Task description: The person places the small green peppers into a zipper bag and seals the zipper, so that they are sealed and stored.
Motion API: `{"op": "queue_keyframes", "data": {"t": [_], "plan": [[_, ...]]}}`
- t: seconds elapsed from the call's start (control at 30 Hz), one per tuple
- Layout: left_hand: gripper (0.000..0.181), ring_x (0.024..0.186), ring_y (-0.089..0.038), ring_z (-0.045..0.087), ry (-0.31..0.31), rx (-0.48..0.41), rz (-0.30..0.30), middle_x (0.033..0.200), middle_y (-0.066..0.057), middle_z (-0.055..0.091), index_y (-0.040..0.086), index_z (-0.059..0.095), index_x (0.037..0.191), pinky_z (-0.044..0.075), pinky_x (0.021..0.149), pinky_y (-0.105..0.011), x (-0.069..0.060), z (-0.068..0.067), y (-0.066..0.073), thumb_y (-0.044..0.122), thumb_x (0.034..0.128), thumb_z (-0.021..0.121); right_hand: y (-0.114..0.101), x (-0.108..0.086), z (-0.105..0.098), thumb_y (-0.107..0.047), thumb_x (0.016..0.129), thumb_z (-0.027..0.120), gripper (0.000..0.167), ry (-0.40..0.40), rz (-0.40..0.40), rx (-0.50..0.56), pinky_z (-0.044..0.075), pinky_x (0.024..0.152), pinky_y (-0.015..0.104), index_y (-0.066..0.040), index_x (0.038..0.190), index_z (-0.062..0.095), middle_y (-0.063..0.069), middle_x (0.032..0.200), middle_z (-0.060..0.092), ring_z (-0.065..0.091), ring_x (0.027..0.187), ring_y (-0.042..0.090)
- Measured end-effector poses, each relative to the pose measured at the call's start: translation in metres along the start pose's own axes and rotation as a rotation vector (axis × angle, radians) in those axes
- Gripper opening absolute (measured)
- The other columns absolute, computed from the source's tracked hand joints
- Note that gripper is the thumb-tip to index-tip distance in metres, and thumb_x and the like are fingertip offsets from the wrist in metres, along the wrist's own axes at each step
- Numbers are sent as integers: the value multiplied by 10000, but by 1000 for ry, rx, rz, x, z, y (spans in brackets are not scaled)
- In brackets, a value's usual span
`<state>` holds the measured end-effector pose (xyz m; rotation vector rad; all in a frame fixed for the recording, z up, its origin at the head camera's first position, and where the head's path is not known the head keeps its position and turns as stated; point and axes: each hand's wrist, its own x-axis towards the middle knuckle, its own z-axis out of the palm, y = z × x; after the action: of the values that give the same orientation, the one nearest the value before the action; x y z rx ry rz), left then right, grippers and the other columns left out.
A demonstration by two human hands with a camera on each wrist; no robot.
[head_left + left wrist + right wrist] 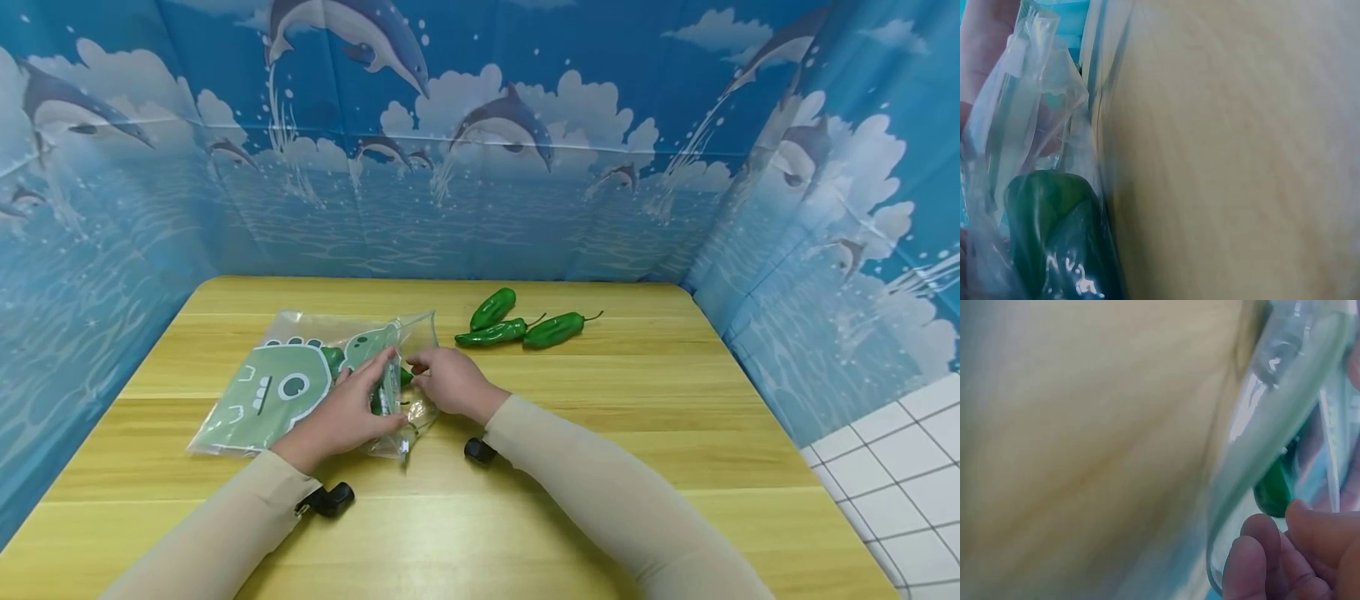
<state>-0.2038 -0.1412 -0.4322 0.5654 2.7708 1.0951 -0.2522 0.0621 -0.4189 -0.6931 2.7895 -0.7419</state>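
Observation:
A clear plastic bag [258,417] with a green cartoon dinosaur print lies at the left of the table, its mouth facing right. My left hand [352,417] grips the bag by its mouth, thumb below and fingers above, lifting the upper layer. At the mouth, the curled fingers of my right hand [453,383] pinch the end of a green pepper [1274,490], which is mostly hidden by the bag. Another green pepper [1060,237] shows through the plastic in the left wrist view. Beyond my right hand lie three loose green peppers [555,331].
The yellow wood-grain table [600,442] is backed and flanked by a blue dolphin-print curtain [480,208]. White tiles [892,467] show at the lower right. A black wrist device [330,500] sits at my left cuff, another black device [480,451] at the right.

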Motion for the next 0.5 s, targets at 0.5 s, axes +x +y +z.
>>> {"op": "queue_keyframes", "data": {"t": [0.5], "plan": [[1079, 1590, -412, 281, -5, 17, -26, 1753, -116, 237, 152, 152, 1709, -44, 1287, -697, 2, -2, 0, 377, 889, 816, 41, -14, -48, -269, 1034, 693, 469, 45, 22, 257, 565, 1068, 437, -139, 1478, 616, 50, 1463, 653, 636, 1317, 241]]}}
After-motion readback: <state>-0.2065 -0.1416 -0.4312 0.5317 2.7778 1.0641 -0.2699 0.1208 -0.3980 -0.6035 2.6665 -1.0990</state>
